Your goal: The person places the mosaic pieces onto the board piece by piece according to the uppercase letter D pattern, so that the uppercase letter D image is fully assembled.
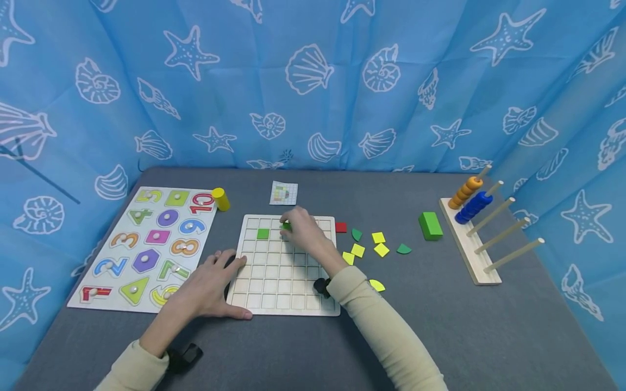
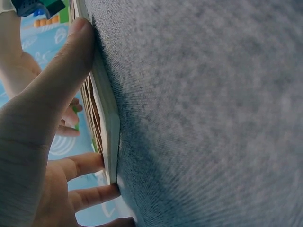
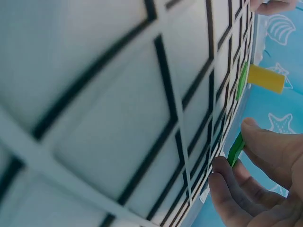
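A pale wooden grid board [image 1: 264,271] lies on the table, with one green square tile [image 1: 263,233] in a cell of its upper left part. Between the thumb and fingers of my right hand [image 1: 304,231], another green tile [image 3: 236,149] is pinched, tilted, over the board's far rows. My left hand [image 1: 210,285] spreads around the board's near left corner. Its thumb [image 2: 71,61] touches the front edge, and its fairly straight fingers [image 2: 90,163] touch the left side.
Right of the board lie a red tile [image 1: 340,227], several yellow squares [image 1: 358,250] and green curved pieces [image 1: 404,248]. A printed grid card [image 1: 283,193] sits behind. Left are a number puzzle [image 1: 156,217] and yellow cylinder [image 1: 221,199]; right, a green block [image 1: 430,226] and bead rack [image 1: 471,244].
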Demonstrator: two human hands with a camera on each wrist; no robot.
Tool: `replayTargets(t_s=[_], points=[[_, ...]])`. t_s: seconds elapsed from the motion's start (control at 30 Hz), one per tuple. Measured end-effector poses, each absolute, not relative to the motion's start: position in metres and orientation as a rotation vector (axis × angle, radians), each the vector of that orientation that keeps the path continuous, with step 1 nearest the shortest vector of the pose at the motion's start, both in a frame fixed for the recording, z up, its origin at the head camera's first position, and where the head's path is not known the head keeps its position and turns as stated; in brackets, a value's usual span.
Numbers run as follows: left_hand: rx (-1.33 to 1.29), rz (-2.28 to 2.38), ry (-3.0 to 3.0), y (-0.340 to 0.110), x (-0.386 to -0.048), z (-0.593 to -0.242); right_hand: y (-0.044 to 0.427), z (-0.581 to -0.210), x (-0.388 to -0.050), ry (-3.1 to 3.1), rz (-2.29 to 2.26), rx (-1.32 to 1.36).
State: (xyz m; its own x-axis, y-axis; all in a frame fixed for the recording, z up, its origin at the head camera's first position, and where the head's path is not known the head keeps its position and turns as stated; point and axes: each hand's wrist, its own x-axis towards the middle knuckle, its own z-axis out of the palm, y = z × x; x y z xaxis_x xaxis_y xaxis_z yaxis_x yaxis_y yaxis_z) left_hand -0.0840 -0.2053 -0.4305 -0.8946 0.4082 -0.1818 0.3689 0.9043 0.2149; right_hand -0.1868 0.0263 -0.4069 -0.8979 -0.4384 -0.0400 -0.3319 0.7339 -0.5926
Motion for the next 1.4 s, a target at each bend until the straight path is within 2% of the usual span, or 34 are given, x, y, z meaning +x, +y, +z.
replayTargets(t_s=[0.83, 1.4], points=[[0.608, 0.272, 2.862, -0.206, -0.084, -0.431, 0.004, -0.418, -0.182, 2.812, -0.756, -0.735], [0.590, 0.266, 2.850, -0.206, -0.085, -0.432, 0.006, -0.416, -0.183, 2.761, -0.754, -0.696]])
